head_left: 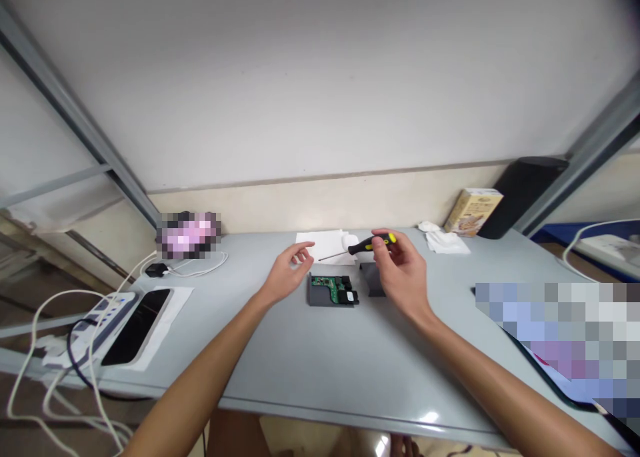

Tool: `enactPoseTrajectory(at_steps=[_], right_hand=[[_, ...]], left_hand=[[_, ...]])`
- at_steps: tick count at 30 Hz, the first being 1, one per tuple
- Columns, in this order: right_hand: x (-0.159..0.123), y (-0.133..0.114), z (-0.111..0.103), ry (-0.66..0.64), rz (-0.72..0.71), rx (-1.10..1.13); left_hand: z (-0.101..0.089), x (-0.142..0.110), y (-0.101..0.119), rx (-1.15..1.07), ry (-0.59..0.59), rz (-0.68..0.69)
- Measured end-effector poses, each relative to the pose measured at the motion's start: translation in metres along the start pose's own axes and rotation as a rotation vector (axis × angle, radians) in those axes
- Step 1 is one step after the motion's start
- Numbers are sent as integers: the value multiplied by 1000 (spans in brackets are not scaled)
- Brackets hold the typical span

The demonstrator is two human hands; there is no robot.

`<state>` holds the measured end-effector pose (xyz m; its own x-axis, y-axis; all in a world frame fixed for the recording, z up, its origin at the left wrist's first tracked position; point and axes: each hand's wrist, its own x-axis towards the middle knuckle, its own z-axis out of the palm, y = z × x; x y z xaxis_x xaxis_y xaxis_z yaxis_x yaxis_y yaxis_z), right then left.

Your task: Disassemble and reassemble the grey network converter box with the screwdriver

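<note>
Here, right fingers (pixel 381 251) grip a screwdriver (pixel 358 247), tip (pixel 321 260) apparently near left fingers (pixel 301 247).

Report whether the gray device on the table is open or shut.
Open: its green circuit board shows bare in the gray casing. A separate gray piece sits beside it, partly hidden by the right hand.

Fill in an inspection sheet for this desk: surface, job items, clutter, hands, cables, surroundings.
Surface: grey desk, glossy.
Job items: screwdriver; green circuit board in grey case; grey piece beside it, partly hidden.
Clutter: paper, tissue, carton, phone, black cylinder; two pixelated areas, contents unreadable.
Hands: right hand grips the screwdriver's handle; left hand near its tip, nothing seen in it.
Cables: white cables and black cable around the power strip, left end.
Surroundings: pale wall behind; metal posts both sides.
</note>
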<state>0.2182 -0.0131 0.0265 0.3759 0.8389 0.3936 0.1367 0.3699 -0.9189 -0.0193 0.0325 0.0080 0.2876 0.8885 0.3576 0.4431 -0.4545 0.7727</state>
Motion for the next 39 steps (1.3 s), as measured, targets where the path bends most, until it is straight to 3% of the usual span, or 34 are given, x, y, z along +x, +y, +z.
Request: enactPoseTrajectory(at_steps=[2,5,9,14,18,22,27,33,37,39], right_hand=[[2,-1,-1,6,-27,-16],[4,-2,-3,19,-40,-40],[4,0,-5,13,-16,-39],[3,3,-7,-24,-39,-79],[1,-2,-6,-43,-81,-140],[2,-6,-5,-55,-101,-162],[4,-3,-3,-55,-92,-155],[2,-5,-1,-72,-88,-175],[1,-5,0,-108,-89,-221],[1,-4,1,-129,-94,-258]], left_hand=[[-8,0,1,230,34,47],[-21,0,2,438,-78,66],[-36,-2,2,420,-347,50],[-55,-4,0,318,-429,-92],[-68,-14,4,248,-590,-227],[-56,-34,14,445,-489,-274],[-34,-47,29,659,-532,-305],[-50,-47,42,571,-491,-238],[-56,-36,48,519,-612,-212],[-50,-29,47,526,-438,-155]])
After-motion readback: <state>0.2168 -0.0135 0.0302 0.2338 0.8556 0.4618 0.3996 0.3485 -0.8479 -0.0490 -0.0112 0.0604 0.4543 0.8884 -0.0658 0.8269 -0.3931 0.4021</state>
